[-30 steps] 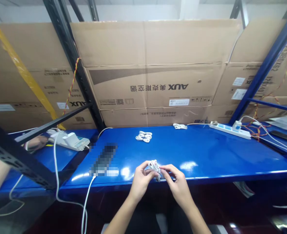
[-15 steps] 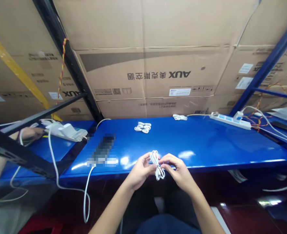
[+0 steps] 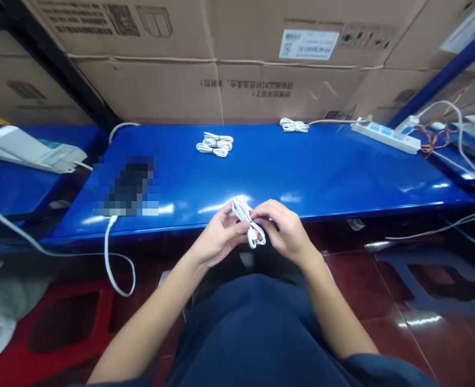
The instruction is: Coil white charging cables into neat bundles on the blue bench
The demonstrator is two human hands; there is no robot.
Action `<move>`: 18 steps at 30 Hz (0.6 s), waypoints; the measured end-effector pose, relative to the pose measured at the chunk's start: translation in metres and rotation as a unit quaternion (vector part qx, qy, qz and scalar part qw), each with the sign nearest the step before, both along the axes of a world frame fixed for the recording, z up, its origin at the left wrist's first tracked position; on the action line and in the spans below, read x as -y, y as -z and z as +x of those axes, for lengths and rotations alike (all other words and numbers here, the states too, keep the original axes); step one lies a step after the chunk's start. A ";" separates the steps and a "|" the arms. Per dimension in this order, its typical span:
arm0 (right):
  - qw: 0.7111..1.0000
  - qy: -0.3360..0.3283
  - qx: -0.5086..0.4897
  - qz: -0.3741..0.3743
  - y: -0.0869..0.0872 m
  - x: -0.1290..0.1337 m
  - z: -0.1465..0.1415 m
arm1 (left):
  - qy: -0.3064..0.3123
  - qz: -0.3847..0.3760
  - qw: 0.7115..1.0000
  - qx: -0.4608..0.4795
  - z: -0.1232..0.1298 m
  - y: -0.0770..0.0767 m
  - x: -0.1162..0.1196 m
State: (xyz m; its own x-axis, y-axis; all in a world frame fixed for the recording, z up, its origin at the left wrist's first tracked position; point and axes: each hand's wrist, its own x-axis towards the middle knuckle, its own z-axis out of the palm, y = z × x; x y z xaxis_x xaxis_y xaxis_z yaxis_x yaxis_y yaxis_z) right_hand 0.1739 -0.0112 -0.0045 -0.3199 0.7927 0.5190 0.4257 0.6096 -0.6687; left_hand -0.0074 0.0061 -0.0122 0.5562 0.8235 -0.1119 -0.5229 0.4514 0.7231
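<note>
White cable bundle (image 3: 241, 208) between hands by near edge of blue table (image 3: 173, 228), long axis slanting far-left to near-right. Left hand (image 3: 217, 236) pinches middle; right hand (image 3: 283, 231), fingers curled closed, pinches at dark tie (image 3: 251, 221).

The white cable (image 3: 243, 212) is coiled and cinched dark at its middle, held tilted near the surface's (image 3: 261, 177) front edge.

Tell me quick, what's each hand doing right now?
Left hand: closed on the white cable bundle, fingers pinching it.
Right hand: fingers curled at the bundle's dark tie; whether it grips can't be told.
</note>
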 end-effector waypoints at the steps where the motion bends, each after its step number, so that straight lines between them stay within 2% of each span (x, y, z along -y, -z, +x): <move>1: 1.000 -0.013 0.015 0.000 -0.003 0.001 0.001 | -0.004 -0.004 1.000 -0.001 -0.001 0.001 0.004; 5: 0.996 -0.056 0.076 0.002 -0.012 0.006 0.005 | -0.028 -0.008 0.999 -0.018 -0.009 0.005 0.021; 9: 0.992 -0.060 0.107 -0.008 -0.008 0.022 0.006 | -0.050 0.005 0.998 -0.022 -0.012 0.012 0.038; 13: 0.996 -0.045 0.071 -0.042 -0.002 0.038 0.003 | -0.053 0.013 0.998 -0.021 -0.009 0.019 0.046; 18: 0.993 -0.038 -0.038 -0.104 0.002 0.046 -0.002 | -0.062 0.014 0.998 -0.028 -0.005 0.020 0.047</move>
State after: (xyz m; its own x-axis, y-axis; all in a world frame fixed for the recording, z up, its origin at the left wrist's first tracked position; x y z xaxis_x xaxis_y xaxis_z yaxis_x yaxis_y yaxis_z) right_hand 0.1716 -0.0574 -0.0062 -0.3488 0.8605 0.3713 0.3279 0.4832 -0.8118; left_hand -0.0124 -0.0412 -0.0326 0.4441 0.8884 -0.1162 -0.5309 0.3654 0.7647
